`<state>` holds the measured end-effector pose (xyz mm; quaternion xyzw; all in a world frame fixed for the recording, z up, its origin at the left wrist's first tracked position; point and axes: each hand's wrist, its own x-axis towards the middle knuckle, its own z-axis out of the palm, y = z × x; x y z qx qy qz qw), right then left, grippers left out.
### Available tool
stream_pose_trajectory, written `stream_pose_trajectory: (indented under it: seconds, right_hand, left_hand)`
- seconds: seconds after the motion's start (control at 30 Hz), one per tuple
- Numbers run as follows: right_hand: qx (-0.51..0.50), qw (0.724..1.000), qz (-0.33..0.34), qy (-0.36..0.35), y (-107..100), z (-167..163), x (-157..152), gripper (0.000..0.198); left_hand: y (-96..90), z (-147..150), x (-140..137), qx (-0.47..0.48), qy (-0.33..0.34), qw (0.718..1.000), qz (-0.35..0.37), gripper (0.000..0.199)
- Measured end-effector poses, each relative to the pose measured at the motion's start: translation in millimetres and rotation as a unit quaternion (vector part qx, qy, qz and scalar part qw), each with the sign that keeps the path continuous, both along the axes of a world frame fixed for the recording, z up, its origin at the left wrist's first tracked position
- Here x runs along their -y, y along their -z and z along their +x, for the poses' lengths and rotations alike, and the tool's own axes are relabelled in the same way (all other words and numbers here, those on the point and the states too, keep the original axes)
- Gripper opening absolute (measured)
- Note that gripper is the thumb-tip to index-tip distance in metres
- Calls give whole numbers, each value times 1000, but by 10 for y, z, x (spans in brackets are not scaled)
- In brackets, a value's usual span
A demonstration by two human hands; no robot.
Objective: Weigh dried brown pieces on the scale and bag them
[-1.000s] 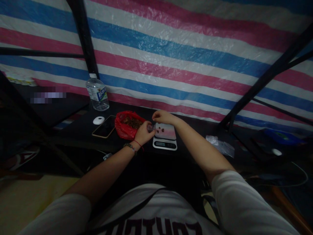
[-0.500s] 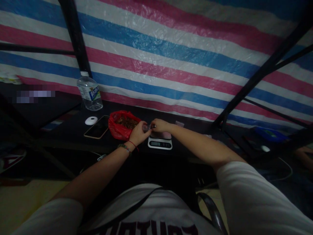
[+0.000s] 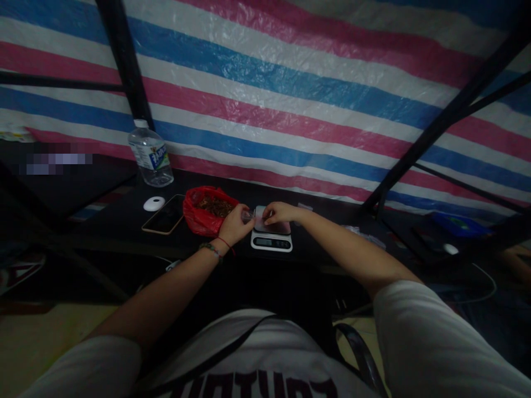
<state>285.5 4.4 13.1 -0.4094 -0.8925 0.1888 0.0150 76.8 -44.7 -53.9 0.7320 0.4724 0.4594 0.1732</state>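
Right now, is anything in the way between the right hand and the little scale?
No. The right hand already rests over the scale platform, with nothing visible between them. The left hand sits beside it, near the red bag.

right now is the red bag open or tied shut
Open: the red bag gapes at the top, showing brown contents inside, beside the left hand.

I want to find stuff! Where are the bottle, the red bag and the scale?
bottle [image 3: 150, 155], head view, on its label.
red bag [image 3: 199, 218], head view, on its front side.
scale [image 3: 271, 242], head view, on its display strip.
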Motion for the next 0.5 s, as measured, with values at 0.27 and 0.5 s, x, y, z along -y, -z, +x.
stream_pose_trajectory:
  seconds: [0.27,0.5]
  right_hand:
    - [70,997,40,17,-13,-76,-54,30]
    - [129,985,116,7,18,-179,-60,28]
  left_hand:
    - [-11,2,4,-1,2,1000,-2,33]
    - [-25,13,25,-9,-2,1000,-4,31]
